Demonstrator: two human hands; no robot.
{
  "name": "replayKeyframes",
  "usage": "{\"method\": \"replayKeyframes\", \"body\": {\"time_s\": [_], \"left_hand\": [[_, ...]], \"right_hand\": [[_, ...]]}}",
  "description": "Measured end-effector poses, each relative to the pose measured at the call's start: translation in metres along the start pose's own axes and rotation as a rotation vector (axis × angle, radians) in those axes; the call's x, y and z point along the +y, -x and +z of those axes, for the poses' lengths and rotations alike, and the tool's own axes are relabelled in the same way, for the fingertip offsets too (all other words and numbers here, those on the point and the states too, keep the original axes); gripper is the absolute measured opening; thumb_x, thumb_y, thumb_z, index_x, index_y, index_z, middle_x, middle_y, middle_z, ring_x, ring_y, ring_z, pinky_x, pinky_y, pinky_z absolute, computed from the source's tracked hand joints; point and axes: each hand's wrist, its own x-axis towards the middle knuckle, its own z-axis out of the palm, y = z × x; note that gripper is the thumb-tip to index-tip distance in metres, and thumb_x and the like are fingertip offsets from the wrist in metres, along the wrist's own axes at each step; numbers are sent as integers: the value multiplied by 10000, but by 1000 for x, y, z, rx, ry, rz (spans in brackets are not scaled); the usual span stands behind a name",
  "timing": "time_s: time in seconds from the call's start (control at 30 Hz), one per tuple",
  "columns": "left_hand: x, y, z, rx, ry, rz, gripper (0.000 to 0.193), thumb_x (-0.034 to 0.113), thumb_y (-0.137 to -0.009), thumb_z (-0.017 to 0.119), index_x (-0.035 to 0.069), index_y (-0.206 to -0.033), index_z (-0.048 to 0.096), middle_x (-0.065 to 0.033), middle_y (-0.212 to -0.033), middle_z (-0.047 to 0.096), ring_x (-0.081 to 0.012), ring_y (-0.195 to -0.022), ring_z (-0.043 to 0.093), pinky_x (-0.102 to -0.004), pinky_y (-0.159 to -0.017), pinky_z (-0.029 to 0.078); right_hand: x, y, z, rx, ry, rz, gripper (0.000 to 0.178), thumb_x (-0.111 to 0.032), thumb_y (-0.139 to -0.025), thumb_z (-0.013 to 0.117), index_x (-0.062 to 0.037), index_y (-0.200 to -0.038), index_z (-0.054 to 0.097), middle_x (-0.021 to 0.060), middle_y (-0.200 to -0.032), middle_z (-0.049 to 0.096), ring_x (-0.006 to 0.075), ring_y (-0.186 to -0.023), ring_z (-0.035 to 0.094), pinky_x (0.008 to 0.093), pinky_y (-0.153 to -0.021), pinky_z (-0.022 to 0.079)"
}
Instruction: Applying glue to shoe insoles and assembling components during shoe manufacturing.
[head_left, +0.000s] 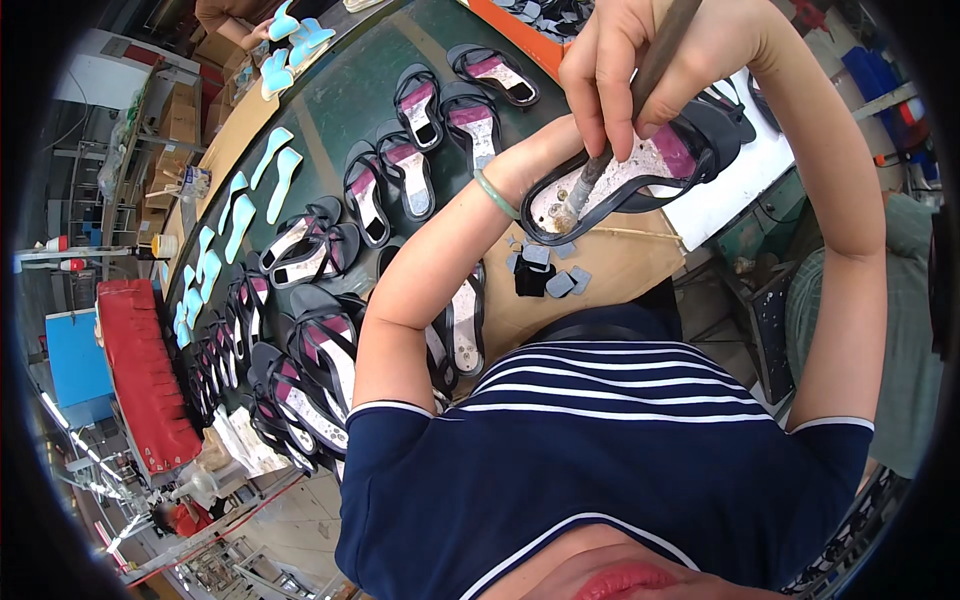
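Note:
My right hand point(650, 70) grips a brush point(665, 45) with a dark handle, tip down. Its bristles touch the heel end of a black sandal's pale insole, where several round marks show. This sandal point(645, 200) has black straps and a purple patch on the insole. My left hand point(563, 138) holds it up from behind, with most of its fingers hidden by the sandal and my right hand. A light green bangle point(497, 195) circles my left wrist. Small grey and black pads point(545, 272) lie on the brown board point(610, 262) just below the sandal.
Several similar sandals point(410, 175) stand in rows across the green table point(335, 85). Light blue sole-shaped pieces point(238, 222) line its left edge. Beyond the far-left corner, another person's hand point(262, 32) holds more blue pieces. An orange-edged tray point(520, 35) holds loose pads.

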Motion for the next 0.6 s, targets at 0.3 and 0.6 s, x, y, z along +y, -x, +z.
{"method": "replayKeyframes", "body": {"time_s": [0.3,0.6], "left_hand": [[-15,0,-32,131,2,-113,599,468,-1015,234,-14,-1282,469,-142,-1149,601,-169,-902,642,-263,-788,543],[-13,-1,-46,418,299,474,702,648,-927,289,38,-1125,572,-109,-833,658,-237,-622,660,-364,-564,570]], "right_hand": [[7,37,-3,231,178,99,163,34,-773,680,21,-932,714,145,-982,673,238,-943,622,322,-828,480],[16,43,98,1315,435,-138,101,86,-802,628,70,-899,648,136,-915,628,176,-744,661,250,-640,548]]}}
